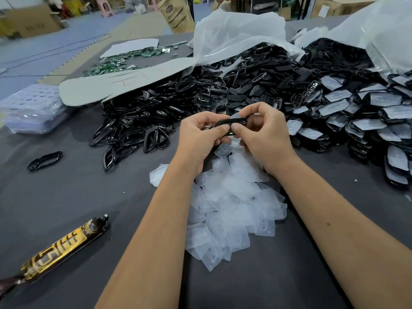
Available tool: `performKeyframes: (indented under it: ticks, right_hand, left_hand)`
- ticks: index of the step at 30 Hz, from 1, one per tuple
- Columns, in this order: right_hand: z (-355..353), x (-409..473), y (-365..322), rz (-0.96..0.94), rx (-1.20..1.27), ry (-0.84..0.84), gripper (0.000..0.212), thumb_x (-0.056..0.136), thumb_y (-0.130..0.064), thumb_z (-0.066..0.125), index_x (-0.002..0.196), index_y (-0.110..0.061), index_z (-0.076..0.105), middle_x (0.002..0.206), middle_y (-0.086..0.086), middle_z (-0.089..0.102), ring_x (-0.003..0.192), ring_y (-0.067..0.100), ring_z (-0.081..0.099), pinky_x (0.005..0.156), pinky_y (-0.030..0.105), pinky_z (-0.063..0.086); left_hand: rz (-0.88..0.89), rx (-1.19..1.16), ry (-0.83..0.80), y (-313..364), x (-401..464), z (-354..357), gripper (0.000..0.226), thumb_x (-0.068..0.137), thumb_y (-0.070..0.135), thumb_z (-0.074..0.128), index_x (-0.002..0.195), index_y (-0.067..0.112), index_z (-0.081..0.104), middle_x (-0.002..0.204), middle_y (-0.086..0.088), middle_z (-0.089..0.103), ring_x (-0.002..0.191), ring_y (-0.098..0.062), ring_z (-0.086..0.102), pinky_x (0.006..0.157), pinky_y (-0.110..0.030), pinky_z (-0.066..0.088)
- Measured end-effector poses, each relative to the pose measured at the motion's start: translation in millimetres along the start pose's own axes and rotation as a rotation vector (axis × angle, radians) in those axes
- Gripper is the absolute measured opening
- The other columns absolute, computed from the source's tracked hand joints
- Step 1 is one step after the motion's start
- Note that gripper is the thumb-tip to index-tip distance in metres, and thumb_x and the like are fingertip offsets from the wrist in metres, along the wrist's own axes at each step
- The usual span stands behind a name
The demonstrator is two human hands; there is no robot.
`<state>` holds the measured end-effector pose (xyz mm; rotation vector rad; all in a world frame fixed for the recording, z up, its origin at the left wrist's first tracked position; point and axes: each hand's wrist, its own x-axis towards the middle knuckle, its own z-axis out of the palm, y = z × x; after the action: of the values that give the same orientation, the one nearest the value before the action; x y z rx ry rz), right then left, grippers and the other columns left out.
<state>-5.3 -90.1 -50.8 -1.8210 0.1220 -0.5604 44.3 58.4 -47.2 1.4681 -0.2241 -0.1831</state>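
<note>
Pinching one black frame (pixel 233 123) edge-on between left grip (pixel 200 139) and right grip (pixel 265 137), both closed tight on it, just above the clear pads (pixel 234 208) on the table (pixel 89 192); probably mid-fit, next needing a pad seated square with even thumb pressure.
</note>
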Motion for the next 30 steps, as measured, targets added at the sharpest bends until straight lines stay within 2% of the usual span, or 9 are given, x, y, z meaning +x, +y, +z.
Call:
performKeyframes:
  ticks: [3,7,10,14,16,19,23,26,30]
  right_hand:
    - [6,-3,-1,-0.122,-0.165,0.083,0.028,0.084,-0.013,0.08,0.101,-0.01,0.057,0.063,0.009,0.067,0.058,0.03,0.063,0.069,0.047,0.055]
    - [6,-4,-1,-0.194,-0.277,0.124,0.044,0.08,-0.023,0.087,0.104,-0.011,0.053,0.065,-0.003,0.067,0.059,0.013,0.064,0.066,0.037,0.054]
    - [5,-3,-1,-0.305,-0.44,-0.076,0.035,0.08,-0.034,0.089,0.099,-0.018,0.064,0.069,-0.009,0.063,0.062,0.006,0.056,0.064,0.032,0.049]
    - [8,-1,-2,-0.254,-0.618,-0.381,0.027,0.078,-0.05,0.086,0.097,-0.035,0.075,0.088,-0.011,0.056,0.075,-0.002,0.05,0.068,0.031,0.042]
    - [7,-1,-2,-0.243,-0.591,-0.38,0.021,0.079,-0.046,0.086,0.093,-0.036,0.075,0.085,-0.013,0.056,0.073,-0.005,0.049,0.065,0.029,0.04]
    - [6,-3,-1,-0.259,-0.51,-0.318,0.01,0.087,-0.018,0.078,0.091,-0.027,0.078,0.078,-0.011,0.066,0.069,0.003,0.055,0.068,0.033,0.05]
    - [3,-2,0,-0.227,-0.291,-0.06,0.007,0.09,-0.009,0.073,0.089,-0.014,0.077,0.075,-0.007,0.07,0.065,0.009,0.062,0.064,0.023,0.049]
    - [-2,1,2,-0.116,-0.027,0.057,0.012,0.097,-0.004,0.063,0.099,-0.008,0.074,0.074,-0.007,0.07,0.059,0.004,0.057,0.057,0.021,0.046]
    - [-5,2,3,-0.015,0.192,0.07,0.029,0.095,0.011,0.048,0.107,-0.006,0.068,0.077,-0.002,0.068,0.067,0.005,0.063,0.065,0.021,0.052]
  left_hand:
    - [0.043,0.049,0.012,-2,2,-2,0.021,0.087,-0.01,0.072,0.09,0.011,0.077,0.069,-0.004,0.072,0.053,-0.012,0.063,0.053,-0.021,0.051]
    - [0.097,0.064,0.055,-3,4,-4,0.019,0.087,-0.008,0.07,0.094,0.009,0.077,0.076,-0.009,0.076,0.058,-0.018,0.067,0.062,-0.028,0.057]
    - [0.154,0.081,0.187,-2,8,-9,0.023,0.087,-0.009,0.068,0.091,0.012,0.076,0.074,-0.002,0.075,0.056,-0.013,0.067,0.059,-0.025,0.056]
    - [0.158,0.054,0.303,-2,10,-15,0.021,0.088,-0.006,0.07,0.09,0.014,0.075,0.083,-0.008,0.073,0.059,-0.014,0.067,0.063,-0.032,0.059]
    - [0.153,0.058,0.321,-2,9,-15,0.02,0.088,-0.005,0.07,0.09,0.014,0.075,0.085,-0.011,0.073,0.059,-0.014,0.067,0.063,-0.031,0.059]
    - [0.151,0.048,0.337,-1,9,-13,0.02,0.088,-0.006,0.07,0.09,0.013,0.075,0.084,-0.011,0.072,0.058,-0.014,0.068,0.059,-0.025,0.054]
    - [0.14,0.028,0.335,-1,9,-13,0.019,0.089,-0.006,0.069,0.091,0.013,0.074,0.083,-0.009,0.071,0.06,-0.013,0.069,0.06,-0.024,0.055]
    - [0.134,0.045,0.276,-1,8,-12,0.018,0.088,-0.005,0.07,0.092,0.012,0.074,0.075,-0.003,0.072,0.059,-0.014,0.07,0.058,-0.022,0.054]
    - [0.12,0.03,0.209,0,7,-8,0.019,0.089,-0.007,0.069,0.091,0.012,0.072,0.071,-0.001,0.074,0.06,-0.015,0.071,0.056,-0.018,0.051]
